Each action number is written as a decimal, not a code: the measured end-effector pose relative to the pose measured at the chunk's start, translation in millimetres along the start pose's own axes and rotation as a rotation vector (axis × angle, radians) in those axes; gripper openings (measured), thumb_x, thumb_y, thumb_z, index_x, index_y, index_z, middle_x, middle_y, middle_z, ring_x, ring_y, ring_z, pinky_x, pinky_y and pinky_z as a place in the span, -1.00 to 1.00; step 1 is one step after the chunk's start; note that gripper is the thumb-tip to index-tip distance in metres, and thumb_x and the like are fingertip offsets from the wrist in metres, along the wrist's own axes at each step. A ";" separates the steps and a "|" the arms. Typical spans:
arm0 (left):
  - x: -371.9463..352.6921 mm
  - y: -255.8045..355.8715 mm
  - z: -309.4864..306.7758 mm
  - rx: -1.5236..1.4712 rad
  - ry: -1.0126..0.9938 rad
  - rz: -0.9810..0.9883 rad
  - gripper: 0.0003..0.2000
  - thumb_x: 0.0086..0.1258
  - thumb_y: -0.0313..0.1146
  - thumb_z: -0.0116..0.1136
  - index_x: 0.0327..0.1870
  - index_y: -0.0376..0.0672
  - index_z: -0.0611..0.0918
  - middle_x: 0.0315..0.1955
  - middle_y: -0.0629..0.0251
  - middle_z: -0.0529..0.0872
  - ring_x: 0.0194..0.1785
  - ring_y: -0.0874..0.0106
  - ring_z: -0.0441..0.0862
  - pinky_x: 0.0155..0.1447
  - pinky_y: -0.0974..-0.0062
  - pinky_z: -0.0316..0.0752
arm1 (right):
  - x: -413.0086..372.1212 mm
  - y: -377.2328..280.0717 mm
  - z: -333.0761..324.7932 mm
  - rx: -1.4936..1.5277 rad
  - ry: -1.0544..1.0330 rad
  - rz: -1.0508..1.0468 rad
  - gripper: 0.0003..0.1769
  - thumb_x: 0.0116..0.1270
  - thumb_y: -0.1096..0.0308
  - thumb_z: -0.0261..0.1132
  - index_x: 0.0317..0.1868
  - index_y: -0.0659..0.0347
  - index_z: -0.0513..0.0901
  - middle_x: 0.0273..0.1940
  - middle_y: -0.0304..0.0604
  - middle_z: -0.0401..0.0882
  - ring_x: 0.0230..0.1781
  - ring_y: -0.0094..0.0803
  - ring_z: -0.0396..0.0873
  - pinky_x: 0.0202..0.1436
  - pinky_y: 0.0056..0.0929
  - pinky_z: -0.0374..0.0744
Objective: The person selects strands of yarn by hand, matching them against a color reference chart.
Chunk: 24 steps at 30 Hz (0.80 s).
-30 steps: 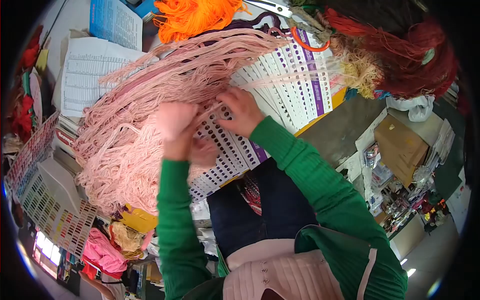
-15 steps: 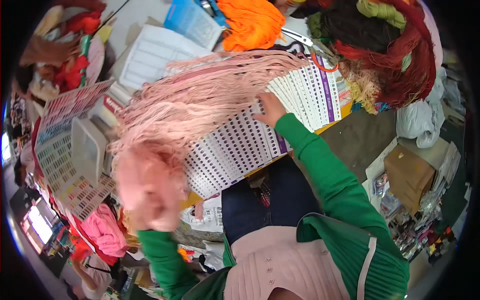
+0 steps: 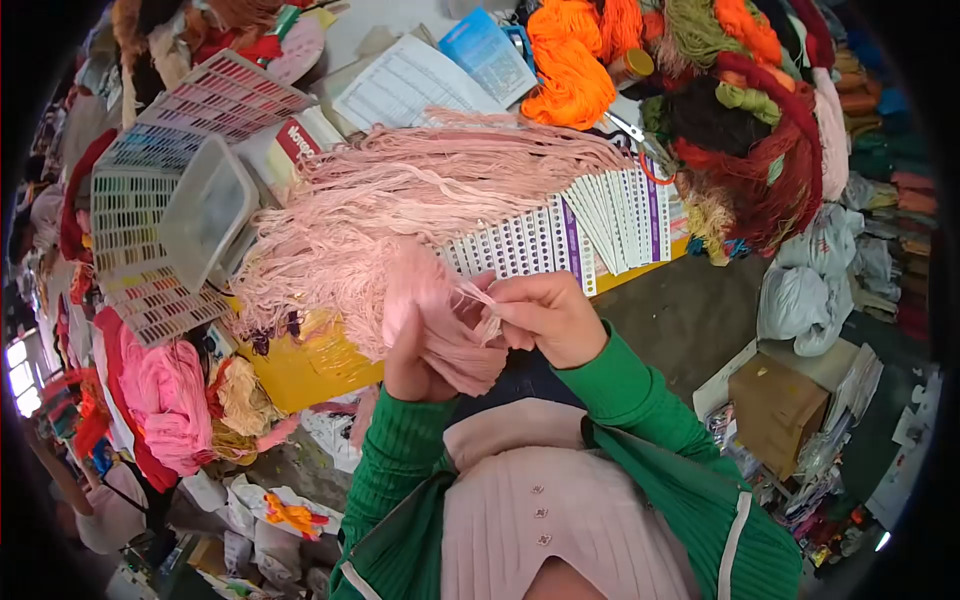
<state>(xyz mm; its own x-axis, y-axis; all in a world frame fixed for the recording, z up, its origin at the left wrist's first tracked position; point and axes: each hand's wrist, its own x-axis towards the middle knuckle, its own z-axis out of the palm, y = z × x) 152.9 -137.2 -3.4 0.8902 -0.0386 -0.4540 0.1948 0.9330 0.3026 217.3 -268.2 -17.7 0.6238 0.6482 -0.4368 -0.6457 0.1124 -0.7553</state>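
A pink skein of thread (image 3: 450, 325) is held above the table edge, close to my torso. My left hand (image 3: 412, 368) is wrapped round its lower left side, and part of the hand is hidden by the threads. My right hand (image 3: 555, 318) pinches a few loose strands at the skein's right side. Behind both hands lies a long spread of pale pink threads (image 3: 370, 190). White cards with rows of dark holes (image 3: 525, 245) fan out along the near edge, partly covered by the threads and hands.
A clear plastic box (image 3: 210, 215) leans near a thread colour chart (image 3: 135, 200) at the left. Scissors with orange handles (image 3: 650, 165) lie right of the pink threads. Orange skeins (image 3: 570, 75), printed sheets (image 3: 410, 85) and a dark red thread pile (image 3: 760, 175) stand behind.
My right hand has left the cards and now pinches strands of the skein. My left hand has brought the skein right, towards it. The view has shifted too.
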 end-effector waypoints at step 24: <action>-52.7 23.9 -25.2 0.014 -0.197 -0.140 -0.64 0.24 -0.35 -0.15 -0.01 -0.40 0.32 -0.16 0.15 0.46 -0.09 0.39 0.41 0.03 0.50 0.26 | -41.8 -2.5 75.6 -0.017 0.017 -0.048 -0.92 0.06 0.56 0.13 -0.41 0.40 0.53 -0.61 -0.23 0.45 -0.77 -0.69 0.24 -0.77 -0.75 0.17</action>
<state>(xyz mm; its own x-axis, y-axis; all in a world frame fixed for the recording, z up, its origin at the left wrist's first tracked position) 100.2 -103.9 6.6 0.9171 -0.2371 -0.3204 0.3261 0.9086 0.2609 159.5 -238.7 39.3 0.6613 0.6293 -0.4083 -0.6077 0.1302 -0.7835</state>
